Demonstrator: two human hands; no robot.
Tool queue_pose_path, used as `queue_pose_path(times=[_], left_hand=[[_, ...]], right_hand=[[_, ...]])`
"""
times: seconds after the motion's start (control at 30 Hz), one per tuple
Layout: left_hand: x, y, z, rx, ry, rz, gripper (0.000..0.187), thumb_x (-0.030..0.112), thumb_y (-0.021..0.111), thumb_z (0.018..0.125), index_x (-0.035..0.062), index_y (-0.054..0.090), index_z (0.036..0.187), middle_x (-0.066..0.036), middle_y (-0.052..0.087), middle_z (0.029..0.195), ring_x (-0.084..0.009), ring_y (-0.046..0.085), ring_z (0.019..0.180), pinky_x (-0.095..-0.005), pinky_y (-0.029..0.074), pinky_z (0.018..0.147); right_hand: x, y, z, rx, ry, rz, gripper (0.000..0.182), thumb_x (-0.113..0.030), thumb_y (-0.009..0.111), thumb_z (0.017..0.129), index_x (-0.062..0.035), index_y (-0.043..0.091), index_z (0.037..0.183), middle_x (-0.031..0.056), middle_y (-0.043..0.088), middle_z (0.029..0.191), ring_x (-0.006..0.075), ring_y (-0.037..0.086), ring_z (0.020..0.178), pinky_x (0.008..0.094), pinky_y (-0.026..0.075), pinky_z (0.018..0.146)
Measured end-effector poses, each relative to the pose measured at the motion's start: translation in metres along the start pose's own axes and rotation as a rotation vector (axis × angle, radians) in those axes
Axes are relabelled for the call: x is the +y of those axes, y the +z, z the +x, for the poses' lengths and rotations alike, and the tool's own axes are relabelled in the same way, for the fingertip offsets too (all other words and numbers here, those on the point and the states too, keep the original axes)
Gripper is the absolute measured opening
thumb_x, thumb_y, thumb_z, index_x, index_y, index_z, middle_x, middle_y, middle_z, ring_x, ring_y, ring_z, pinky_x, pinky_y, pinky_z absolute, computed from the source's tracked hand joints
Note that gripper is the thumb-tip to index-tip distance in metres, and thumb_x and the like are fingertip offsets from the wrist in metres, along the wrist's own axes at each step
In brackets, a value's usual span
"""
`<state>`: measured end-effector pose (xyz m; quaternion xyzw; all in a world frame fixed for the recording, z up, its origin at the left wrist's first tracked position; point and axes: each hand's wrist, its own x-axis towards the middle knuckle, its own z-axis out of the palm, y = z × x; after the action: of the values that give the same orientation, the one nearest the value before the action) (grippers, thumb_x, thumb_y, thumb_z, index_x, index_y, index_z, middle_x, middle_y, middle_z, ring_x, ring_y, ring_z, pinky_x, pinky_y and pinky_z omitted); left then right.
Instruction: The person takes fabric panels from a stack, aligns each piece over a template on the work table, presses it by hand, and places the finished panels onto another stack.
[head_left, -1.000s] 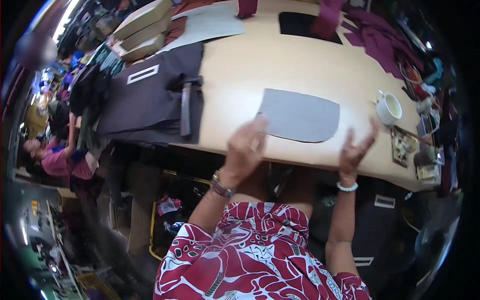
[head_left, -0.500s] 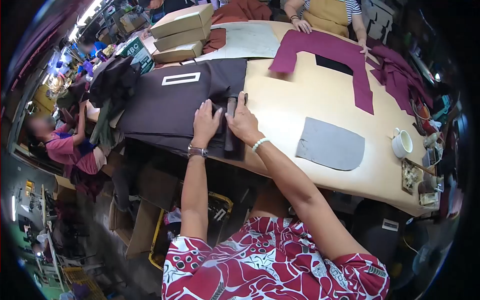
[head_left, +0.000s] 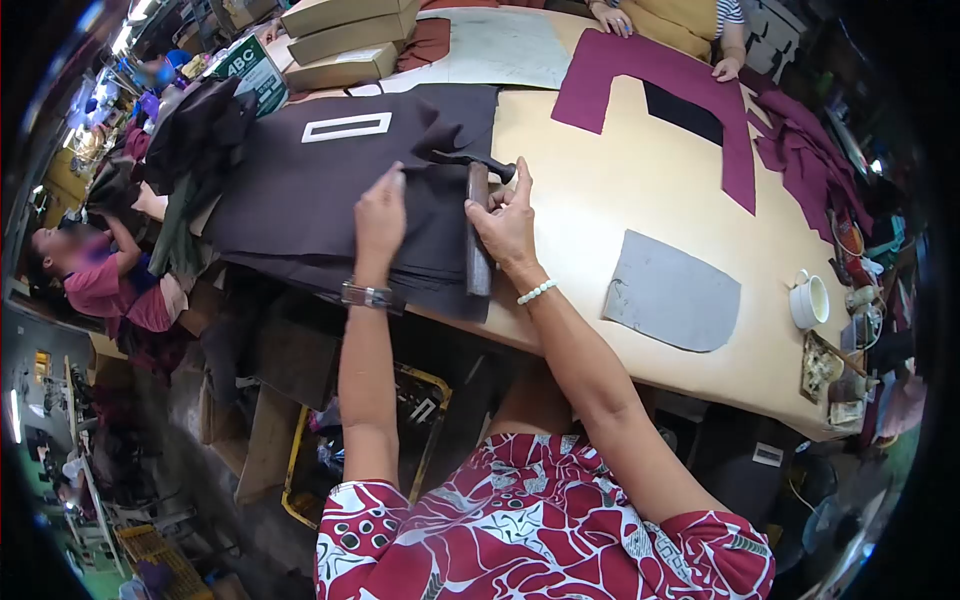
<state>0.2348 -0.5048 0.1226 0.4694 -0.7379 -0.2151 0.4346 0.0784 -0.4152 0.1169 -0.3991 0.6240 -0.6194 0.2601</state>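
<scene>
Dark cloth [head_left: 300,190] lies in layers on the table [head_left: 560,200], with a white rectangular frame [head_left: 346,127] on top. My left hand [head_left: 381,215] is over the cloth, its fingers drawn together; what they hold, if anything, is hidden. At the cloth's right edge my right hand [head_left: 503,222] grips a dark bar-shaped tool [head_left: 479,235] with a black knob near its top. Its thumb is on the bar and its index finger points up beside the knob. Part of the cloth is rumpled just left of the tool.
A grey cloth piece [head_left: 675,290] lies to the right. Beyond it are a maroon cut piece [head_left: 655,75], a white cup [head_left: 808,300] and a tray [head_left: 822,368]. Boxes [head_left: 345,65] stand at the back left. A co-worker's hands [head_left: 727,68] touch the maroon cloth; another person [head_left: 100,270] is at left.
My left hand has moved left, away from the tool, and its fingers have drawn together. The bar and its knob now show more clearly at my right hand. The view has shifted slightly.
</scene>
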Motion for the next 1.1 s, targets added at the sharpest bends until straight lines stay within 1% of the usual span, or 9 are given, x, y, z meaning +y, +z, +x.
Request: queue_pose_path(times=[0.1, 0.3, 0.33, 0.43, 0.5, 0.6, 0.7, 0.87, 1.1], left_hand=[[-0.014, -0.021, 0.028, -0.008, -0.419, -0.885, 0.036, 0.026, 0.053, 0.092, 0.0000, 0.058, 0.116, -0.008, 0.062, 0.108, -0.0179, 0.058, 0.098, -0.0305, 0.043, 0.090], [-0.019, -0.064, 0.044, 0.009, -0.644, -1.328, 0.037, 0.029, 0.052, 0.092, -0.0003, 0.056, 0.115, -0.010, 0.060, 0.111, -0.0203, 0.059, 0.097, -0.0332, 0.045, 0.089], [-0.015, -0.066, 0.044, 0.030, -0.614, -1.268, 0.037, 0.029, 0.052, 0.093, -0.0003, 0.056, 0.116, -0.009, 0.061, 0.111, -0.0197, 0.059, 0.096, -0.0327, 0.045, 0.089], [0.020, -0.076, 0.040, 0.005, -0.509, -1.016, 0.039, 0.029, 0.051, 0.093, -0.0013, 0.056, 0.116, -0.007, 0.061, 0.111, -0.0182, 0.059, 0.095, -0.0308, 0.044, 0.089], [0.067, -0.072, 0.030, -0.125, -0.433, -0.737, 0.040, 0.030, 0.050, 0.093, -0.0033, 0.057, 0.116, -0.008, 0.060, 0.112, -0.0175, 0.058, 0.097, -0.0291, 0.042, 0.091], [0.059, -0.047, 0.014, -0.447, -0.090, -0.373, 0.039, 0.029, 0.048, 0.094, -0.0023, 0.058, 0.116, -0.016, 0.053, 0.125, -0.0248, 0.045, 0.120, -0.0330, 0.030, 0.103], [0.062, -0.023, -0.013, -0.482, 0.112, -0.231, 0.033, 0.026, 0.047, 0.093, 0.0067, 0.059, 0.118, -0.020, 0.042, 0.136, -0.0328, 0.027, 0.134, -0.0396, 0.020, 0.109], [0.063, -0.006, -0.038, -0.451, 0.153, -0.193, 0.032, 0.028, 0.046, 0.094, 0.0051, 0.062, 0.109, -0.013, 0.041, 0.139, -0.0383, 0.026, 0.133, -0.0570, 0.015, 0.106], [0.104, 0.011, -0.078, -0.568, 0.191, -0.186, 0.034, 0.029, 0.045, 0.094, 0.0055, 0.060, 0.113, -0.013, 0.038, 0.141, -0.0351, 0.023, 0.135, -0.0509, 0.013, 0.108]], right_hand=[[-0.005, 0.001, -0.003, -0.018, -0.074, -0.074, 0.090, -0.016, 0.068, 0.069, 0.0053, 0.015, 0.139, 0.0105, 0.056, 0.068, 0.0221, 0.058, 0.060, 0.0318, 0.049, 0.059], [-0.012, 0.009, -0.008, -0.165, -0.069, -0.403, 0.086, -0.019, 0.064, 0.072, 0.0071, 0.015, 0.138, 0.0255, 0.061, 0.092, 0.0393, 0.062, 0.077, 0.0423, 0.050, 0.070], [-0.018, 0.006, -0.008, -0.220, -0.040, -0.425, 0.081, -0.022, 0.061, 0.077, 0.0084, 0.016, 0.137, 0.0304, 0.058, 0.103, 0.0434, 0.061, 0.085, 0.0447, 0.049, 0.074], [-0.013, 0.010, -0.008, -0.093, -0.070, -0.474, 0.078, -0.027, 0.059, 0.081, 0.0076, 0.018, 0.137, 0.0267, 0.060, 0.095, 0.0402, 0.062, 0.077, 0.0427, 0.049, 0.072], [-0.037, -0.004, -0.005, -0.043, -0.024, -0.191, 0.076, -0.032, 0.055, 0.088, 0.0059, 0.015, 0.140, 0.0147, 0.059, 0.080, 0.0253, 0.059, 0.070, 0.0334, 0.047, 0.067], [-0.020, -0.015, 0.009, -0.045, -0.010, 0.299, 0.088, -0.035, 0.058, 0.087, 0.0054, 0.001, 0.141, 0.0105, 0.062, 0.088, 0.0153, 0.057, 0.076, 0.0266, 0.047, 0.068], [-0.037, -0.027, 0.015, -0.130, 0.090, 0.239, 0.103, -0.038, 0.066, 0.080, 0.0062, -0.005, 0.140, 0.0135, 0.062, 0.090, 0.0154, 0.058, 0.078, 0.0257, 0.047, 0.069], [-0.065, -0.024, 0.026, -0.165, 0.043, -0.343, 0.103, -0.027, 0.071, 0.071, 0.0056, 0.001, 0.139, 0.0305, 0.061, 0.086, 0.0433, 0.062, 0.082, 0.0416, 0.049, 0.075], [-0.036, -0.065, 0.051, 0.095, 0.102, -0.476, 0.081, -0.011, 0.059, 0.075, 0.0010, 0.012, 0.140, 0.0296, 0.062, 0.087, 0.0421, 0.062, 0.084, 0.0452, 0.048, 0.078]])
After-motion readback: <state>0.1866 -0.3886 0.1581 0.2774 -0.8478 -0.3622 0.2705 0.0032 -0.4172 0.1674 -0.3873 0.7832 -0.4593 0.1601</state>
